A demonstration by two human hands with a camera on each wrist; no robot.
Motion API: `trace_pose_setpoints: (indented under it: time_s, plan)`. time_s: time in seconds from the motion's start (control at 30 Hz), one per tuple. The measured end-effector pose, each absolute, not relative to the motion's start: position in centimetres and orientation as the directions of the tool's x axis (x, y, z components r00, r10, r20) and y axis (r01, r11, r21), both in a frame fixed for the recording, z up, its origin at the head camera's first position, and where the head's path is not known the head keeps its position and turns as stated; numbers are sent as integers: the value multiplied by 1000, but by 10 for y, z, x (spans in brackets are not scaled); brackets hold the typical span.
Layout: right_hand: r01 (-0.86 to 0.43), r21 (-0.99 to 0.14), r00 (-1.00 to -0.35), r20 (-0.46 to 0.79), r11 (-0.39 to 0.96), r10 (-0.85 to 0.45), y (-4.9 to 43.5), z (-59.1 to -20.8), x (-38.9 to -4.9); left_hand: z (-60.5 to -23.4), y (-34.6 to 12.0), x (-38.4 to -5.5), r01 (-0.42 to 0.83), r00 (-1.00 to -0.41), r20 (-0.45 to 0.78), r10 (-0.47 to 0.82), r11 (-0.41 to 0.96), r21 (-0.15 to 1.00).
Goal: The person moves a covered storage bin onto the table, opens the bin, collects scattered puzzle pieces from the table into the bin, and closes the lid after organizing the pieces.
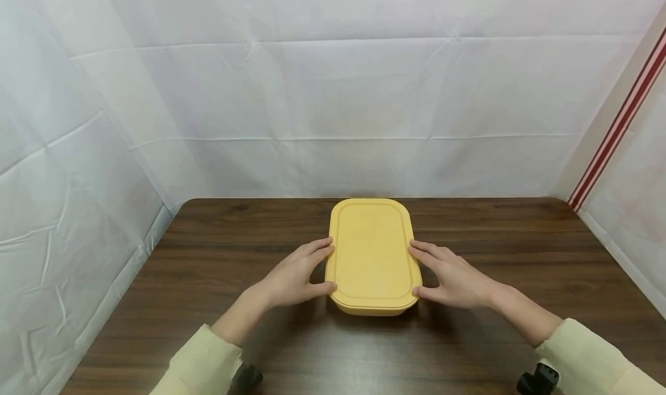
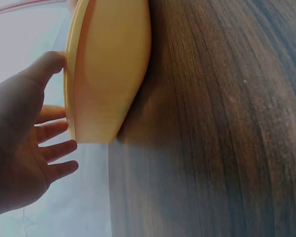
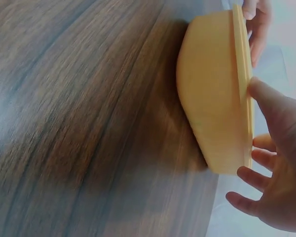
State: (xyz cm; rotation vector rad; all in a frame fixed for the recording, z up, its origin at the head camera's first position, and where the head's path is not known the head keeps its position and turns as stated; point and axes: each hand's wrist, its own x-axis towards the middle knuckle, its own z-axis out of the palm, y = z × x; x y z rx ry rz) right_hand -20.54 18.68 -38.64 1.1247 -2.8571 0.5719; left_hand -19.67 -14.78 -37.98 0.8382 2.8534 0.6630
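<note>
A yellow lidded food container (image 1: 373, 250) sits on the wooden table, long side pointing away from me. Its flat lid has rounded corners and covers the box, so the inside is hidden. My left hand (image 1: 296, 273) is at the container's left edge, thumb and fingertips at the lid's rim. On the opposite side my right hand (image 1: 452, 273) has its thumb and fingertips at the right rim. In the left wrist view the left hand's fingers (image 2: 59, 150) spread along the lid's edge. The right wrist view has the right hand's fingers (image 3: 255, 178) spread likewise below the thumb.
The dark wooden table (image 1: 234, 227) extends to both sides of the container. White cloth (image 1: 343, 88) hangs behind the table and at the left. A red-striped band (image 1: 624, 114) runs down the cloth at the right.
</note>
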Motion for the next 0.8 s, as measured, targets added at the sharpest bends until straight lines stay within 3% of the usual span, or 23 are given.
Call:
trace_pose_setpoints:
  time_s: [0.67,0.8]
  plan:
    - [-664,-356,-737,166,657,-655,187,-388,-208,-377,-144,-199,525,-839,65,540,773,356]
    - [-657,-328,-751,205,678,-628,185,-386,-219,-375,-143,-206,573,-818,154,554,761,304]
